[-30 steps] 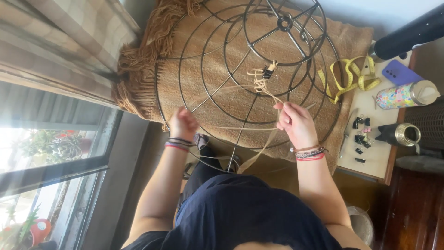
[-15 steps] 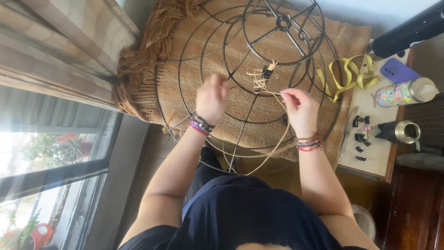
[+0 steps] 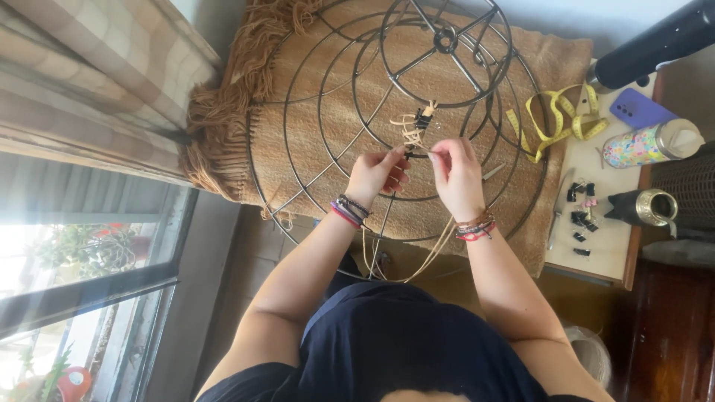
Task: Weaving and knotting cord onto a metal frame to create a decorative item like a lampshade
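Observation:
A large round wire frame (image 3: pixel 298 112) of concentric dark rings and spokes lies over a tan fringed cloth (image 3: pixel 223 126). Both hands meet near its middle. My left hand (image 3: pixel 376 177) pinches a thin pale raffia strand (image 3: pixel 417 264) against a wire. My right hand (image 3: pixel 456 176) pinches the same strand just beside it. The strand hangs down in a long loop below my wrists. A small tied bundle of raffia with a dark clip (image 3: pixel 418 123) sits on a spoke just above my fingers. Bead bracelets are on both wrists.
A pale side table (image 3: pixel 596 253) at the right holds a yellow tape measure (image 3: pixel 555 123), a purple phone (image 3: pixel 639 110), a speckled bottle (image 3: pixel 648 143), a brass cup (image 3: pixel 654 207) and several black binder clips (image 3: pixel 579 216). Checked curtain (image 3: pixel 82 82) and window at left.
My left hand rose from the frame's lower rim to the middle and met my right hand. Both now pinch the strand close together near the tied bundle.

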